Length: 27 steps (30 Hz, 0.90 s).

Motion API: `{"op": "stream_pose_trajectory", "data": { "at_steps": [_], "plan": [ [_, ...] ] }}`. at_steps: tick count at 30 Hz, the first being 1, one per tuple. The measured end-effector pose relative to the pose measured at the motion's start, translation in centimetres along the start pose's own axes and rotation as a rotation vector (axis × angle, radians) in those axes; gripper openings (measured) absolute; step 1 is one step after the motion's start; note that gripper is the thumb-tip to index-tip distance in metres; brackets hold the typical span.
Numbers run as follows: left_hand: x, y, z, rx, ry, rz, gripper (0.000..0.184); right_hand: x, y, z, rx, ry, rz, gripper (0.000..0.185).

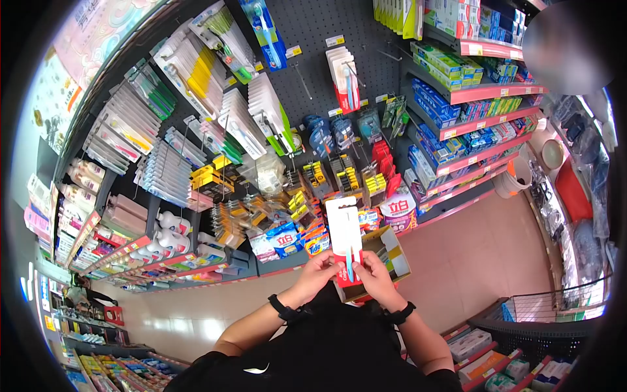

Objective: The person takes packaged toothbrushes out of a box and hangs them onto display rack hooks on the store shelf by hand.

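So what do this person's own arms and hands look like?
The left hand and right hand are gloveless. A black band circles the left wrist, another the right. The black shirt has short sleeves and a white curved mark.

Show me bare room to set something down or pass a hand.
Bare floor lies between the cardboard box and right-hand pink-edged shelves; bare pegboard shows between the blue toothbrush pack and red-and-white packs. Crowded: around the detergent bags.

The wide head view looks forward and down, left hand (320, 274) and right hand (377, 277) near, shelves (499, 92) beyond.
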<state>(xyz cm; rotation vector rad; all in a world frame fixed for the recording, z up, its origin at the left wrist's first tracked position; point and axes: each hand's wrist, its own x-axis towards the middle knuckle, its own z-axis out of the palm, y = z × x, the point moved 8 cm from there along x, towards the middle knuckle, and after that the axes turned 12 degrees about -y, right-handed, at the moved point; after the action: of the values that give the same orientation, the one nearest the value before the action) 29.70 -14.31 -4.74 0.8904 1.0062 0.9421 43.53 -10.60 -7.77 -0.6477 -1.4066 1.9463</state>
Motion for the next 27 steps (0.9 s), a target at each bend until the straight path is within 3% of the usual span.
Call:
{"op": "stream_pose_trajectory", "data": {
  "at_steps": [1,2,4,5,7,10,13,20,27],
  "plan": [
    [0.3,0.9,0.1,0.066,-0.008,0.0,0.029,0.7,-0.2,-0.5,-0.006,0.002,-0.009,0.022],
    [0.9,1.9,0.1,0.081,0.02,0.029,0.018,1.6,-0.6,-1.2,-0.068,0.013,-0.039,0.024],
    [2.5,4.5,0.2,0.085,0.015,0.077,0.017,3.4,-2.8,-1.9,-0.054,-0.004,-0.106,0.028],
    [3.4,6.5,0.7,0.079,0.001,0.094,0.017,4.5,-4.0,-2.8,-0.158,0.04,-0.144,0.021],
    [6.3,9.0,-0.4,0.31,-0.032,0.244,0.02,6.9,-7.0,-3.7,-0.142,0.055,-0.257,0.024],
    [10.0,13.0,0.1,0.2,-0.071,0.271,0.021,10.1,-10.9,-5.7,-0.108,0.081,-0.246,0.028],
    [13.1,17.0,0.6,0.33,-0.096,0.337,0.021,13.2,-13.7,-7.9,-0.068,0.167,-0.363,0.028],
    [17.1,19.5,0.4,0.255,-0.083,0.204,0.022,16.5,-16.0,-10.6,-0.109,0.263,-0.274,0.032],
    [18.9,19.8,-0.5,0.196,-0.108,0.199,0.022,18.3,-16.7,-11.0,-0.07,0.239,-0.26,0.034]
  ]
}}
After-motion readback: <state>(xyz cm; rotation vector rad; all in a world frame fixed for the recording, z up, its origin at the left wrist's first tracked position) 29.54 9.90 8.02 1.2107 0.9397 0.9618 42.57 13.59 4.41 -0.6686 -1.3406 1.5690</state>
